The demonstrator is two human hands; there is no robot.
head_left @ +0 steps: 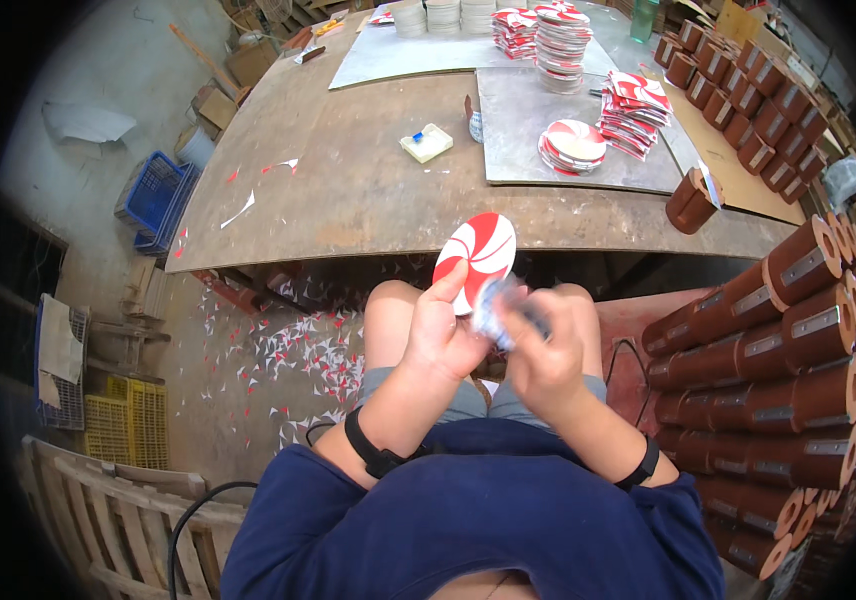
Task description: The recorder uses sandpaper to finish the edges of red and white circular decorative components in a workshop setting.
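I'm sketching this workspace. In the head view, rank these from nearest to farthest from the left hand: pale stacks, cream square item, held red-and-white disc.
1. Red-and-white disc: in the left hand.
2. Cream square item: on the table, beyond the disc.
3. Pale stacks: at the table's far end.

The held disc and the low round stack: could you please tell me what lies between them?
In the head view, no object shows between the disc in the left hand and the low round stack: only brown tabletop, then grey sheet.
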